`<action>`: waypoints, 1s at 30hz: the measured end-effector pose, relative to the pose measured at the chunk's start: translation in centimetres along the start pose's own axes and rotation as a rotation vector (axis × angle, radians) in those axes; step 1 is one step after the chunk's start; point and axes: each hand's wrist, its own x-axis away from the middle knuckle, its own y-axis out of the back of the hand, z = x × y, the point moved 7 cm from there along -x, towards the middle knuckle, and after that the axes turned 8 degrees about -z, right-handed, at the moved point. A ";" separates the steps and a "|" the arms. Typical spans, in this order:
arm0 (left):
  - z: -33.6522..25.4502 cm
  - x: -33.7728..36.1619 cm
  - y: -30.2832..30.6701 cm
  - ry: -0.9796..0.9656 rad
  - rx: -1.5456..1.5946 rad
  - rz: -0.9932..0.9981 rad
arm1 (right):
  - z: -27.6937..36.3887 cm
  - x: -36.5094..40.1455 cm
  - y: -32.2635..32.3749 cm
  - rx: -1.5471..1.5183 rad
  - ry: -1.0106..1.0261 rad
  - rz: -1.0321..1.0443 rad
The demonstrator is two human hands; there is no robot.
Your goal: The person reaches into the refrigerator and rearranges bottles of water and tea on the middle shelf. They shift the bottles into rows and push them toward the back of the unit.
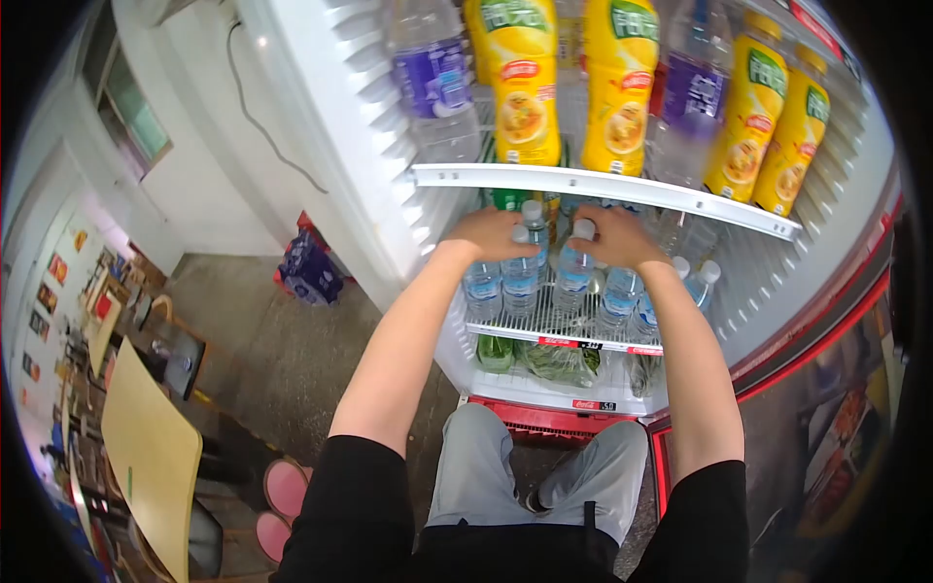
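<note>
I look down into an open drinks fridge. My left hand rests on the cap end of a small water bottle on the middle wire shelf. My right hand closes over the top of another water bottle beside it. Several more small water bottles with white caps and blue labels stand in rows around both hands. Whether either hand lifts its bottle cannot be seen.
The shelf above holds tall yellow drink bottles and clear bottles with purple labels. Green packages lie below. The fridge door stands open at right. A yellow chair and purple pack sit at left.
</note>
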 end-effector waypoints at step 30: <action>0.4 0.8 0.3 0.072 -0.030 0.110 | 4.8 4.4 1.3 0.454 -0.008 -0.064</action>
